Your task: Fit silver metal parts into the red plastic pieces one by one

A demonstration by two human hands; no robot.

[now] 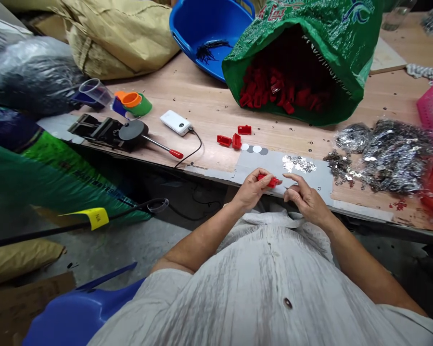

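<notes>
Pinched in the fingers of my left hand point(254, 188) is a small red plastic housing point(269, 181), just above the table's front edge. My right hand point(305, 197) is close to its right side, apart from it, with the index finger stretched towards it. Thumb and another finger are curled together there, and what may be a tiny piece between them is too small to make out. Past my hands, a pile of small silvery metal plates point(299, 164) lies on a grey sheet point(274, 166). Several red housings point(236, 141) lie beyond my left hand, beside white and grey discs point(256, 149).
A green sack point(346, 103) full of red housings gapes at the back, beside a blue basin point(191, 48). Bagged metal parts point(400, 154) are on the right. On the left are a lever press point(130, 130), a white power bank point(175, 122) with a cable, and cups point(139, 105).
</notes>
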